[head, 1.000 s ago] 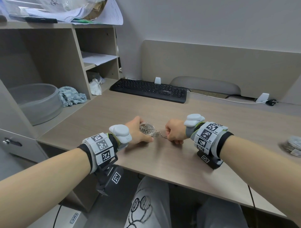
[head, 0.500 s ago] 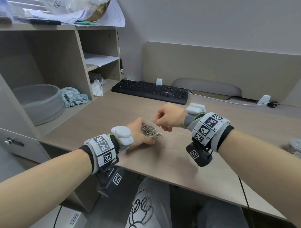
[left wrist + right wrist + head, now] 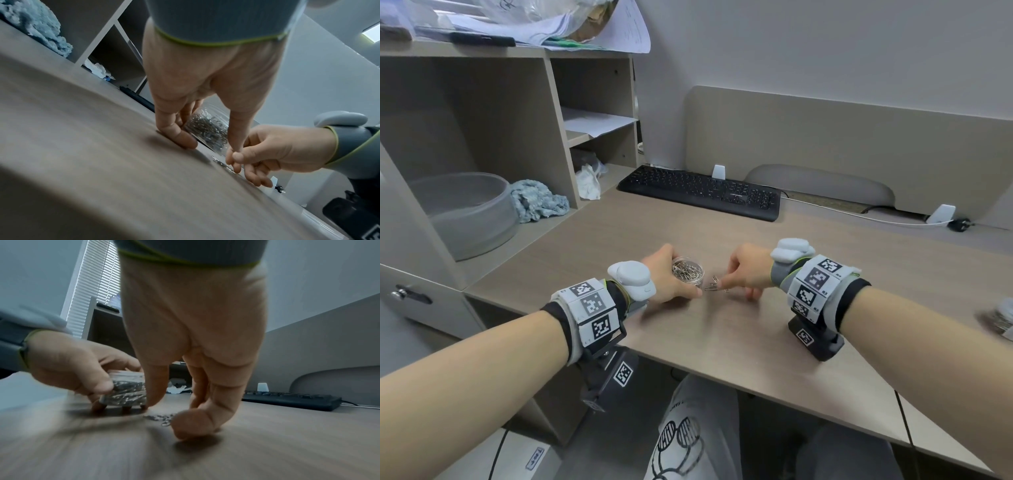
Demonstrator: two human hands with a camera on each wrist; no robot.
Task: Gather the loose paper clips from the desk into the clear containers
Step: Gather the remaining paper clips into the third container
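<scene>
A small round clear container (image 3: 687, 270) nearly full of silver paper clips stands on the desk (image 3: 722, 342). My left hand (image 3: 669, 279) grips its wall, thumb on the near side. In the right wrist view the container (image 3: 125, 391) sits between that thumb and the fingers. A few loose paper clips (image 3: 713, 286) lie just right of it. My right hand (image 3: 729, 281) is down at them, fingers curled and thumb and fingertips closing on the clips (image 3: 222, 164). From the right wrist the clips (image 3: 159, 417) lie between the thumb and a bent finger.
A second clear container (image 3: 1000, 318) with clips sits blurred at the desk's right edge. A black keyboard (image 3: 702, 192) lies at the back, with a white cable (image 3: 859, 214) beyond. Shelves (image 3: 558, 137) hold a grey bowl (image 3: 465, 212) and a blue cloth (image 3: 537, 200) at the left.
Half a second ago my right hand was raised over the container; it has come back down to the loose clips on the desk. My left hand has kept hold of the container.
</scene>
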